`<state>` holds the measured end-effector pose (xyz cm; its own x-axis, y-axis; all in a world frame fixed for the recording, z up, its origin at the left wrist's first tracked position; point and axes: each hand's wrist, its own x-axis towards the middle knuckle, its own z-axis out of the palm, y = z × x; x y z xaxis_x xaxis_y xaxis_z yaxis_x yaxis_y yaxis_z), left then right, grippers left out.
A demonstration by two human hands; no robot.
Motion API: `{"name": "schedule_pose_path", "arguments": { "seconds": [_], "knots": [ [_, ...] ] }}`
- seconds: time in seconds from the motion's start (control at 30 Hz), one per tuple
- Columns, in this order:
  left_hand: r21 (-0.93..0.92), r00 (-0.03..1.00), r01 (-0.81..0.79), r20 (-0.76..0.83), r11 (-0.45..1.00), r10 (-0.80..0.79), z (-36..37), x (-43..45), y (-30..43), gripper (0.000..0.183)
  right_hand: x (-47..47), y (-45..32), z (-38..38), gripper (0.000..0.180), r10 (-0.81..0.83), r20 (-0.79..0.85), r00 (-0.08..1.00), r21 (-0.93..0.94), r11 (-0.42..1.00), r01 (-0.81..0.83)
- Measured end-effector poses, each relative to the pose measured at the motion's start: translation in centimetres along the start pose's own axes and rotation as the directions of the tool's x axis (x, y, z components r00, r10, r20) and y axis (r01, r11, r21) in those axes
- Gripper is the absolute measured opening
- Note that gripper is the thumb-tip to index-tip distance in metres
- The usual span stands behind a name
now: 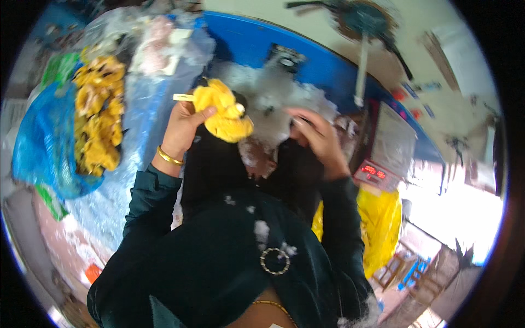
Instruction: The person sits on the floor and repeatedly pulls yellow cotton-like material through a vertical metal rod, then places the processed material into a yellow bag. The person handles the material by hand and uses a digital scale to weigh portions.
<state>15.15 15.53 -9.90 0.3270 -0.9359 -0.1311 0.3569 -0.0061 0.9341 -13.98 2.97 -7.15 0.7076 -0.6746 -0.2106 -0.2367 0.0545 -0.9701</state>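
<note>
My left hand [182, 127] grips a yellow plush toy piece [223, 110], thumb on top, in front of my lap. A small pale label [183, 97] sticks out from the plush on the left. My right hand [320, 135] is apart from the plush, over the right side of a heap of white fibre stuffing [283, 92]. Its fingers are bent and blurred; whether they pinch any stuffing is unclear. Bits of stuffing cling to my dark top.
At left, many yellow plush pieces [100, 110] lie by a blue plastic bag [45, 139] on clear sheeting. Pink plush [158, 45] sits behind. To the right stand a digital scale [375, 174] with a lit display and a yellow plastic bag [381, 229]. Wooden stools [424, 283] are farther off.
</note>
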Motion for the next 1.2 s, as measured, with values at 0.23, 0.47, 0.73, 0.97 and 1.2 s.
{"name": "schedule_pose_path", "arguments": {
  "seconds": [0.23, 0.47, 0.73, 0.97, 1.2],
  "knots": [
    [0.035, 0.901, -0.001, 0.433, 0.999, -0.014, 7.6, 1.0, -0.7, 0.060, 1.5, -3.1, 0.8, 0.025, 0.058, 0.280, 0.958, 0.340, 0.927, -0.156],
    [0.052, 0.585, 0.422, 0.747, 0.905, -0.315, 8.8, 1.1, -0.5, 0.062, -1.6, -3.8, -2.4, 0.026, -0.032, 0.293, 0.956, 0.127, 0.992, -0.006],
    [-0.095, 0.495, 0.762, 0.724, 0.641, -0.480, 11.5, 4.1, -0.4, 0.055, -3.4, -6.5, -3.9, 0.030, -0.049, 0.244, 0.968, -0.195, 0.976, 0.098],
    [0.331, 0.489, 0.269, 0.762, 0.904, -0.424, 13.1, 4.3, -0.5, 0.027, -4.1, -6.1, -4.8, 0.025, 0.000, 0.241, 0.971, -0.119, 0.992, 0.030],
    [0.439, 0.518, 0.092, 0.745, 0.894, -0.420, 14.9, 4.1, 2.0, 0.023, -3.9, -2.6, -5.1, 0.017, -0.331, 0.030, 0.943, -0.578, 0.764, 0.286]
  ]
}}
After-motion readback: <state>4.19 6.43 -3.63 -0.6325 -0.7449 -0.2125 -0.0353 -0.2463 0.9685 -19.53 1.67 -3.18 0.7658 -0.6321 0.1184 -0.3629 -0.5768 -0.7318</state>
